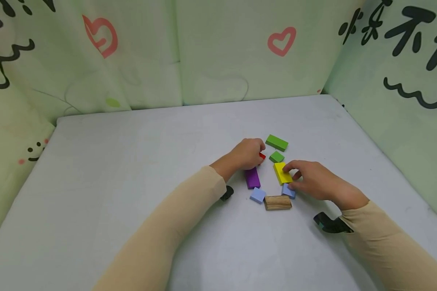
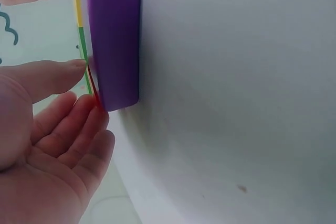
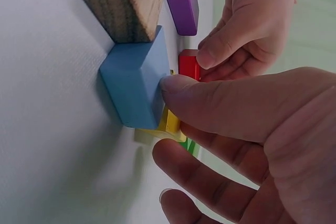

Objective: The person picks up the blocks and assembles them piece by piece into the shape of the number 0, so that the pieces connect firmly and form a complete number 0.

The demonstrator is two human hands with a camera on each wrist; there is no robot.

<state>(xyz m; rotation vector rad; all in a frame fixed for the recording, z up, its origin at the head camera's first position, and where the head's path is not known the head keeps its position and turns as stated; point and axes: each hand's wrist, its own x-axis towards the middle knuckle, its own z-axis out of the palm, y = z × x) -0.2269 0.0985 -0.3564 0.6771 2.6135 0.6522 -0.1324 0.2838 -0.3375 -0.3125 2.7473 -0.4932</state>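
Note:
My left hand (image 1: 245, 154) pinches a small red block (image 3: 189, 64) between thumb and fingers, just beyond a purple block (image 1: 252, 178). On the right, my right hand (image 1: 315, 178) has its index finger on a yellow block (image 1: 281, 173). Its thumb (image 3: 181, 87) touches a light blue block (image 3: 131, 80) below the yellow one, while the other fingers are loosely bent. A small green block (image 1: 276, 157) and a longer green block (image 1: 276, 142) lie beyond the yellow one. Nearest me are a second light blue block (image 1: 257, 195) and a wood-grained block (image 1: 278, 203).
The blocks lie in a rough ring on a white table (image 1: 113, 182). Pale green printed curtains (image 1: 218, 52) stand along its back and sides. Each wrist carries a dark camera mount, the right one (image 1: 331, 224) close above the tabletop.

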